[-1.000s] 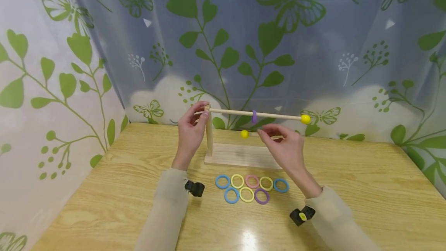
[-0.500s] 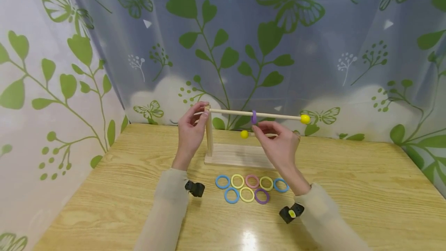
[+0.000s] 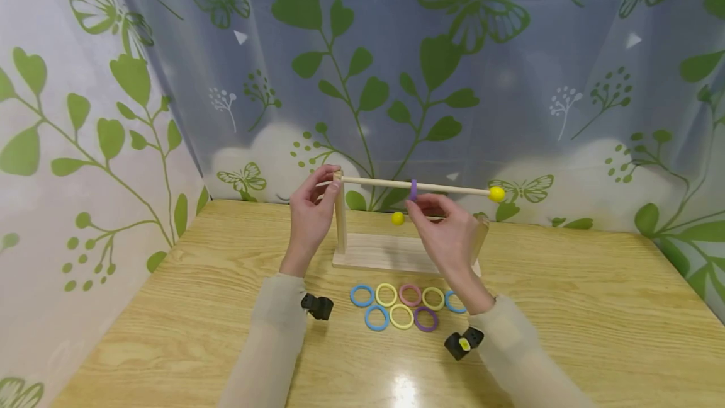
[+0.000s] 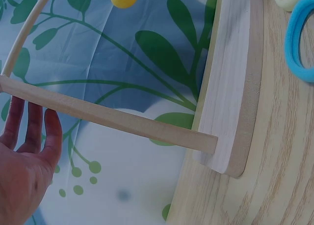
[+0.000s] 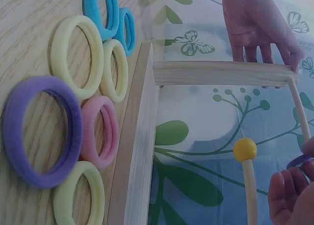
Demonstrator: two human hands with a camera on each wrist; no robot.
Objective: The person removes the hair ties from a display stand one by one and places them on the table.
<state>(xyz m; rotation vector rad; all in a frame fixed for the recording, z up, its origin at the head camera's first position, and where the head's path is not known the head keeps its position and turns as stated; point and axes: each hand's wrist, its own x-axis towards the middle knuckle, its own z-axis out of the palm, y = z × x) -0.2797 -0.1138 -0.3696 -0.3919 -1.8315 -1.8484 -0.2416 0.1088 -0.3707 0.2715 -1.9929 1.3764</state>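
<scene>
A wooden stand [image 3: 391, 252] has two rods tipped with yellow balls. My left hand [image 3: 313, 208] grips the top of its left post [image 3: 341, 225], where the upper rod [image 3: 374, 182] begins; the left wrist view has fingers [image 4: 53, 131] behind the post. A purple hair tie [image 3: 414, 189] hangs around the upper rod near its middle. With thumb and fingertips my right hand [image 3: 450, 228] pinches this tie's lower edge, partly hidden in the right wrist view. Behind that hand runs the lower rod, its yellow ball [image 3: 398, 218] showing at the left.
In front of the stand, several hair ties lie in two rows on the wooden table [image 3: 170, 332]: blue [image 3: 362, 286], yellow [image 3: 386, 285], pink [image 3: 401, 295] and purple [image 3: 425, 330]. A patterned curtain [image 3: 510, 112] hangs behind the table.
My right hand has moved left and slightly up, from beside the lower rod to the purple hair tie on the upper rod. My left hand has stayed on the post.
</scene>
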